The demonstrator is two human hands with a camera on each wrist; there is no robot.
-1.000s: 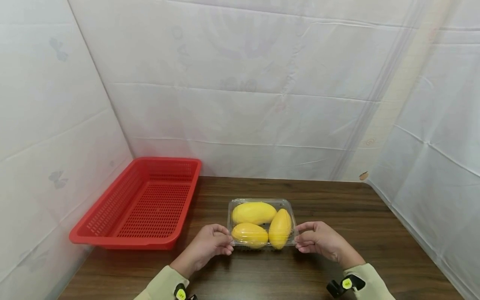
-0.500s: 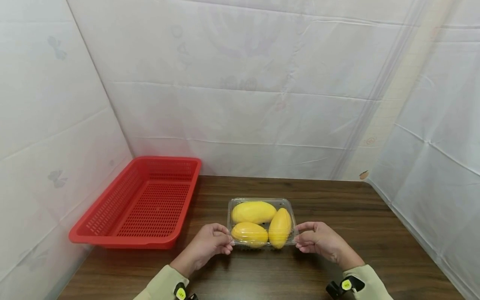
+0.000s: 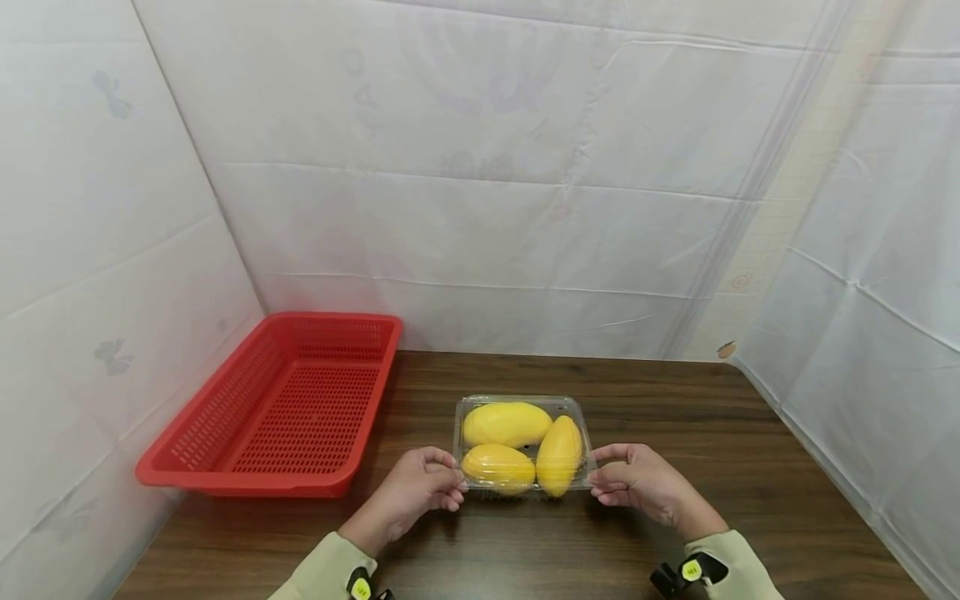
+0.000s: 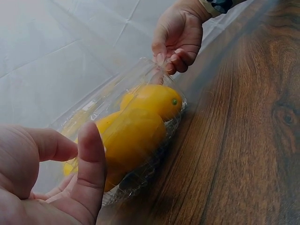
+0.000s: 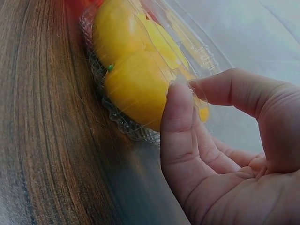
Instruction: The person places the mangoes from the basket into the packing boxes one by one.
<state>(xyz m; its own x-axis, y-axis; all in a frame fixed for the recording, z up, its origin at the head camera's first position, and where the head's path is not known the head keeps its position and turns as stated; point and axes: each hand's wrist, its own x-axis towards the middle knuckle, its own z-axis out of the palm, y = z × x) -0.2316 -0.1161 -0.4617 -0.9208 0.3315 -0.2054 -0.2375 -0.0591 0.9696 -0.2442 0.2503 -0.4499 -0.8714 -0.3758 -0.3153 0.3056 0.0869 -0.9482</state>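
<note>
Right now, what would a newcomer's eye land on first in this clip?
Three bright yellow mangoes in a clear plastic clamshell box at the middle of the dark wooden table. The left hand and right hand pinch the box's near corners from either side. To the left, a large red perforated basket sits at the table's edge against the white sheeting.

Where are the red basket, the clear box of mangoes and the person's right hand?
red basket (image 3: 225,490): head view, on its near rim.
clear box (image 3: 517,402): head view, on its far edge.
right hand (image 3: 647,483): head view, on the back of the hand.
</note>
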